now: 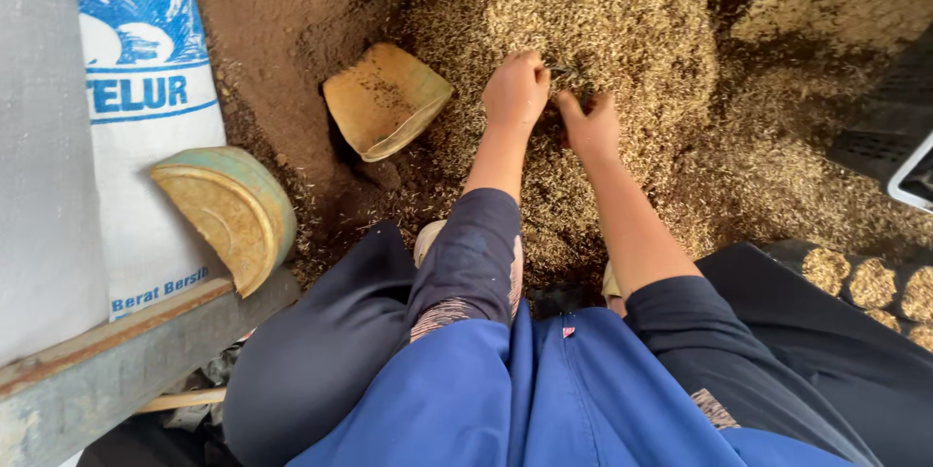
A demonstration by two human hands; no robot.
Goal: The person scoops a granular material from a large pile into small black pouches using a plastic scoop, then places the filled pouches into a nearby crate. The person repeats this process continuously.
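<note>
Left hand (516,90): fist-curled, knuckles pressed into the husk pile (622,20).
Right hand (590,124): fingers buried in husks; grip cannot be told.
Scoop (386,100): lying at the pile's left edge.

Left hand (515,90) and right hand (589,123) pressed together into husk pile (622,10), fingers curled; tan scoop (386,98) lying just left on soil floor (282,10).

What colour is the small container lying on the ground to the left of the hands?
The small container is yellowish tan, dusted with husks; the head view shows it, lying left of the left hand.
</note>
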